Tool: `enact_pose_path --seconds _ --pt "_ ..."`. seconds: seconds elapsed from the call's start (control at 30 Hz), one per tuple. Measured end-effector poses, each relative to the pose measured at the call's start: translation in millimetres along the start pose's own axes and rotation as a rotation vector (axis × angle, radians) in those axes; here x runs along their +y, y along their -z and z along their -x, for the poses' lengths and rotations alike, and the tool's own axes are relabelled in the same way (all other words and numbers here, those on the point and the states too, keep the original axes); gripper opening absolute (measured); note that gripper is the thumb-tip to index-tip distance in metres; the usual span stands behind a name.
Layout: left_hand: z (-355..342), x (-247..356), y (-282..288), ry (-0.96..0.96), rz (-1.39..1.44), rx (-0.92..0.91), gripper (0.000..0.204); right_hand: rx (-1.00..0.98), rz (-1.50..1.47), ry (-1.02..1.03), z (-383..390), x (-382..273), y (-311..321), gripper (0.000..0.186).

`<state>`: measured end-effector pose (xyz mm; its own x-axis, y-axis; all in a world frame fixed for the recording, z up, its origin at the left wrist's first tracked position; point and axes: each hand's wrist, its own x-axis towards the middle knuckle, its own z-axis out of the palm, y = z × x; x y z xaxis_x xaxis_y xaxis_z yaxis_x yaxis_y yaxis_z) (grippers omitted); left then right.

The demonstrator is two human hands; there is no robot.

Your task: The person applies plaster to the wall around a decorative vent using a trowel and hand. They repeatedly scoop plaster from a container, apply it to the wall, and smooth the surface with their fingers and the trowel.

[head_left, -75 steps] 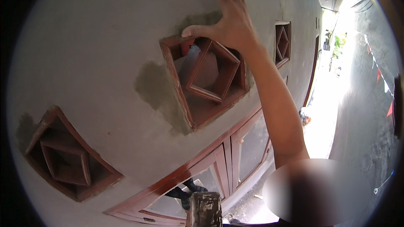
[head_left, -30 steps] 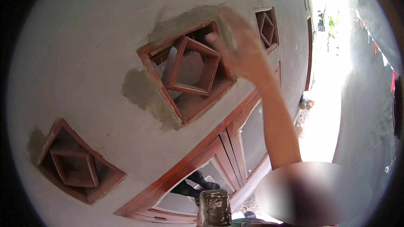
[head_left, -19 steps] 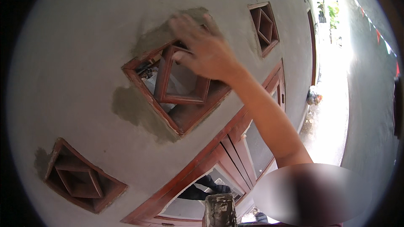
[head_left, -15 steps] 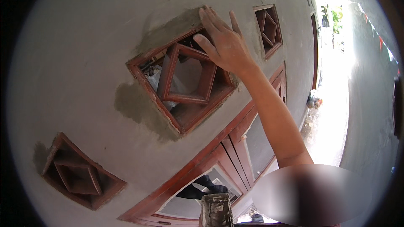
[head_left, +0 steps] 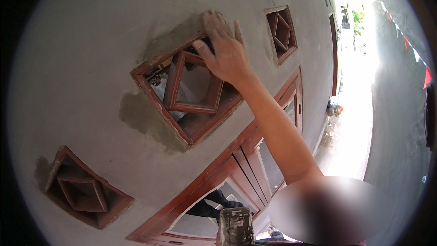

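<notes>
My right hand is raised against the grey wall, fingers spread. Its fingertips lie on a darker, damp-looking patch of mortar along the top edge of a reddish-brown square vent frame. The thumb reaches over the frame's opening, which holds a smaller tilted square. Another dark patch borders the frame's lower left side. At the bottom edge stands a mortar-smeared, box-shaped object; what supports it is hidden. My left hand does not show.
Similar vents sit at lower left and upper right. Below runs a red-brown door or window frame with glass panes. A narrow bright alley extends at right, beside another wall with small flags. A blurred oval covers the lower right.
My right hand has shifted slightly left and down along the mortar patch above the vent. The view has also moved a little, so the vents appear farther left.
</notes>
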<state>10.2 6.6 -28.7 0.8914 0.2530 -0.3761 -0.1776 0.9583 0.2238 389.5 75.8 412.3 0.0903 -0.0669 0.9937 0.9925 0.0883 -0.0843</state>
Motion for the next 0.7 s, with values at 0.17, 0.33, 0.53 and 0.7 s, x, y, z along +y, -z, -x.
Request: enact_pose_path --seconds 0.17,0.33,0.53,0.7 --pt "3.8 -1.7 4.5 -0.004 0.003 0.009 0.076 0.06 0.201 -0.116 2.3 -64.1 -40.9 0.088" --pt "11.2 -2.0 5.9 -0.008 -0.017 0.02 0.075 0.055 -0.152 -0.011 10.5 -54.7 -18.0 0.09" --pt "5.1 2.1 1.5 0.022 -0.045 -0.005 0.074 0.183 0.024 -0.208 -9.4 -11.8 -20.5 0.087" --pt "7.7 2.8 -1.0 0.021 -0.042 0.009 0.073 -0.064 -0.388 0.234 27.3 -133.9 -17.3 0.084"
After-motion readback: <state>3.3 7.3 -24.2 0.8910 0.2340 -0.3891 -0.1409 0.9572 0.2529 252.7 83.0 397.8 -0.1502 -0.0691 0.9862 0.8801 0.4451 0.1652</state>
